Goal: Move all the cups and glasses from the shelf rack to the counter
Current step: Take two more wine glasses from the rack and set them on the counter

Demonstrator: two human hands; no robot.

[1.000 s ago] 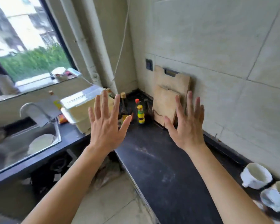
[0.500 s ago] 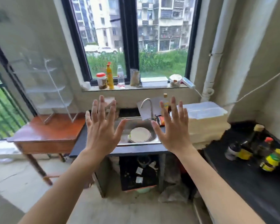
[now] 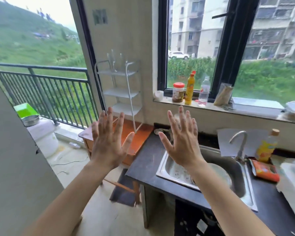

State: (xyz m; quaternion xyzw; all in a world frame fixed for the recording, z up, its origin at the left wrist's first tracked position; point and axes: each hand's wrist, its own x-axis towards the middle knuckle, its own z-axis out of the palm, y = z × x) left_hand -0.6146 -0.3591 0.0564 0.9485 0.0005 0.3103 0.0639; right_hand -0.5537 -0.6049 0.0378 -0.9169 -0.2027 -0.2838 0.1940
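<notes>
A white three-tier shelf rack stands on a small wooden table by the balcony door; its shelves look bare, with blurred clear stems on top. My left hand is raised in front of the table, fingers spread, holding nothing. Held up over the left end of the dark counter, my right hand is also spread and holds nothing. No cups show in this view.
A steel sink with a tap is set in the counter. A jar, a yellow bottle and a clear bottle line the windowsill. A yellow bottle stands beside the tap. A white bucket sits near the railing.
My view has swung left from the tiled corner with the cups, past the sink, to the rack and balcony. Both hands stay raised, spread and holding nothing.
</notes>
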